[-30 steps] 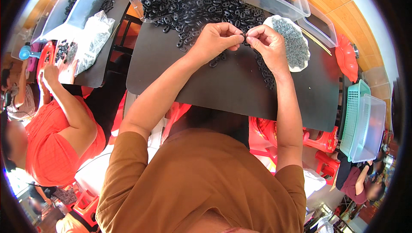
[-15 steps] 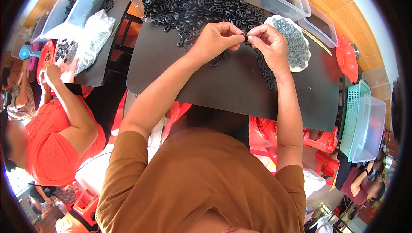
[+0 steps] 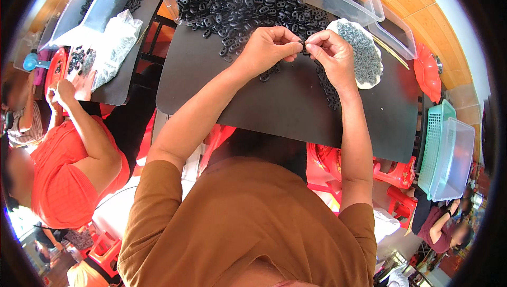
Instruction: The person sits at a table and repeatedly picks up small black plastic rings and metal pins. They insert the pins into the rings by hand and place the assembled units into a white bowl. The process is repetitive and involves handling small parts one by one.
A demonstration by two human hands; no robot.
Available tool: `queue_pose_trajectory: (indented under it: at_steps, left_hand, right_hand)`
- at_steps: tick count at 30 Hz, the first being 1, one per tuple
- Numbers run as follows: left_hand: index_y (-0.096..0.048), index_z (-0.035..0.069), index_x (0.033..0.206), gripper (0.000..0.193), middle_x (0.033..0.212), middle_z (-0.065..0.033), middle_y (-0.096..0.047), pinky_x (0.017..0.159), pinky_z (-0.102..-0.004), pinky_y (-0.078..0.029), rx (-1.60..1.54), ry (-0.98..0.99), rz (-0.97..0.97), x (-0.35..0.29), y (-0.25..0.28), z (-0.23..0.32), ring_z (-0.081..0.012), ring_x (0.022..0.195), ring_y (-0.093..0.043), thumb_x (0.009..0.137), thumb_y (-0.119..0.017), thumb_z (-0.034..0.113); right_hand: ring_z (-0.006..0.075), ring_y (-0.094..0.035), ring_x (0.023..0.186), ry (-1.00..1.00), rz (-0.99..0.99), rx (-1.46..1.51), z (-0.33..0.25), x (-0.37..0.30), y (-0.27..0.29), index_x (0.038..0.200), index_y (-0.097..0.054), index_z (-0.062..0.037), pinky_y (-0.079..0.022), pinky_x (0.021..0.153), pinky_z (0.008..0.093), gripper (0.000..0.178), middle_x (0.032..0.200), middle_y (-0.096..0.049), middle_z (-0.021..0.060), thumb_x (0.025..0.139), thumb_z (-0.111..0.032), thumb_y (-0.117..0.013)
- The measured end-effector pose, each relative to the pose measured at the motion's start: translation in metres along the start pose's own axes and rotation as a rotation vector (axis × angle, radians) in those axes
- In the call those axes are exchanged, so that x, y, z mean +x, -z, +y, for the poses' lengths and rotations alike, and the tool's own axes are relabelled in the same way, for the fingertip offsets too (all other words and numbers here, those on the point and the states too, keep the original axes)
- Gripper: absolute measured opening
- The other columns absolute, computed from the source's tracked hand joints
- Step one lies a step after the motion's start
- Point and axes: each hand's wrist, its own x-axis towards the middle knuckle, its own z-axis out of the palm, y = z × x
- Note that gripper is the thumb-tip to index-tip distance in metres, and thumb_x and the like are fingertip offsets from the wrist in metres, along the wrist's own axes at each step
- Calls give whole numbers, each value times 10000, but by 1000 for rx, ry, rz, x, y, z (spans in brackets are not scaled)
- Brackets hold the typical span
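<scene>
Over the dark table, my left hand (image 3: 268,50) and my right hand (image 3: 332,57) meet, fingertips almost touching. Between them is a small black piece (image 3: 303,46), pinched by thumb and forefinger on both sides; its exact shape is mostly covered. Just beyond lies a big heap of black oval plastic pieces with holes (image 3: 237,1). More black pieces (image 3: 329,94) trail down the table beside my right wrist. Right of that hand stands a white scalloped dish (image 3: 372,83) filled with small grey slender parts (image 3: 362,54).
A clear plastic bin (image 3: 343,2) stands behind the dish, with thin sticks (image 3: 391,52) nearby. Further right are a red scalloped dish (image 3: 426,73) and a green basket (image 3: 435,139). At left, a person in red (image 3: 74,176) works at another table (image 3: 119,89).
My hands stay almost in the same place, still pinching the small black piece. The view has shifted very slightly.
</scene>
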Motion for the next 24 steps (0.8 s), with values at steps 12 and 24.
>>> queue_pose_trajectory:
  at_steps: [12,24]
  left_hand:
    - [-664,0,901,130,829,-43,-689,655,-213,-524,132,3,13,-4,-4,3,-78,705,-629,858,-698,119]
    - [-672,18,900,119,804,-24,-671,641,-205,-524,-51,-1,9,1,1,-6,-68,685,-616,859,-714,121]
  right_hand:
    - [92,-635,744,182,-26,-385,-17,-3,-6,895,-601,-32,-503,663,236,88,789,-657,38,842,32,-630]
    - [81,-648,769,-69,-38,-150,-5,0,5,944,-639,-38,-513,681,233,63,827,-679,15,889,-67,-646]
